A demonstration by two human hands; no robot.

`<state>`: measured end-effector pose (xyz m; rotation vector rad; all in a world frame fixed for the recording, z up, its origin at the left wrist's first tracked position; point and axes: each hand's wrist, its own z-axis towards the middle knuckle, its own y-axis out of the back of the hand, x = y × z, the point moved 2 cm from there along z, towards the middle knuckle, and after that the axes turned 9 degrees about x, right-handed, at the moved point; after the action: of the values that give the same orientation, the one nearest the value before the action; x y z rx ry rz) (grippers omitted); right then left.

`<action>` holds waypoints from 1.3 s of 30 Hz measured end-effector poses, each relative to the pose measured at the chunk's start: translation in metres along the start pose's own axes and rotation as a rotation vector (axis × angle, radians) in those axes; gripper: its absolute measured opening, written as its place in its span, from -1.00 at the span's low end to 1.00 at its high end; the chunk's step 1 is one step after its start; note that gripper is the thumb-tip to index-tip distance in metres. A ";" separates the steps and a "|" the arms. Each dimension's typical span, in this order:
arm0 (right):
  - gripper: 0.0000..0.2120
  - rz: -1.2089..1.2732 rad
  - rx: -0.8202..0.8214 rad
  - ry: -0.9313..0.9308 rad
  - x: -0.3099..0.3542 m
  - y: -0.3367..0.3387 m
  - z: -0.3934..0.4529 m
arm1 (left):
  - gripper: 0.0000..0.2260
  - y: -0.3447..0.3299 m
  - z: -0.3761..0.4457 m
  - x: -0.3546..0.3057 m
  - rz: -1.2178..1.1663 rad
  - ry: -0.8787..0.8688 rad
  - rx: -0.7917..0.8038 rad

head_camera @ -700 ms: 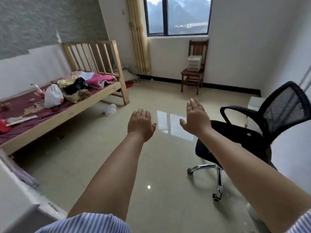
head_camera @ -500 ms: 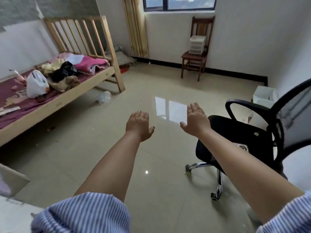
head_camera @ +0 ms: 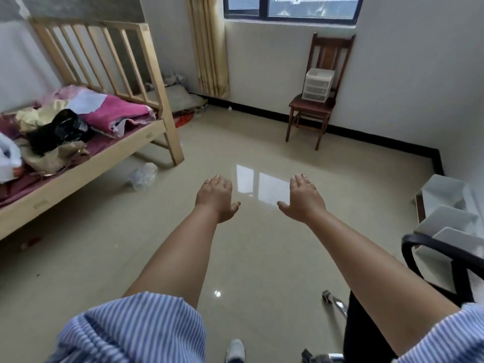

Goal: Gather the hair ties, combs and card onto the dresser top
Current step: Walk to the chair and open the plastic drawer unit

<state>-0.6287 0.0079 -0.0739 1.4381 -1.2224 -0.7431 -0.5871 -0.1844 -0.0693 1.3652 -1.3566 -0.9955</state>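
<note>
Head view, the only one: both arms stretched forward, palms down, over bare tiled floor [head_camera: 117, 258]. Left hand [head_camera: 216, 199] flat, fingers [head_camera: 218, 180] straight and pressed together, thumb out, holding nothing. Right hand [head_camera: 303, 199] the same, fingers [head_camera: 301, 180] straight and together, empty. Hands well apart, touching nothing. No hair ties, combs or card that I can make out anywhere, and no dresser top in frame, so task looks not started. Bed [head_camera: 86, 163] on the left carries a clutter of cloths and bags [head_camera: 60, 129]; small items could be in there, too small to tell. Wooden chair [head_camera: 314, 106] by the far wall holds a small drawer unit [head_camera: 318, 85]. Office chair [head_camera: 432, 271] just beside the right arm; clear plastic bag [head_camera: 142, 175] on the floor near the bed leg. Risks: right forearm or leg catches the office chair's arm or wheel base on any turn; glossy floor plus that loose bag is a slip hazard; thin hair ties get missed in the bed clutter.
</note>
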 end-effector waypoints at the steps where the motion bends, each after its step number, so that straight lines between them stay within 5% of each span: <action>1: -0.27 0.001 -0.005 -0.018 -0.002 0.012 0.031 | -0.41 0.012 0.034 0.005 0.010 -0.021 -0.009; 12: -0.25 0.062 -0.061 -0.186 -0.106 0.121 0.379 | -0.41 0.106 0.423 -0.002 0.041 -0.178 -0.063; 27: -0.29 0.141 0.016 -0.276 -0.249 0.231 0.842 | -0.43 0.198 0.935 -0.035 0.033 -0.212 0.073; 39: -0.33 0.308 0.051 -0.470 -0.402 0.305 1.143 | -0.41 0.271 1.313 -0.131 0.102 -0.501 0.102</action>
<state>-1.8758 0.0500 -0.1333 1.1062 -1.7870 -0.8657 -1.9324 -0.1348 -0.1192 1.1452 -1.8481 -1.2660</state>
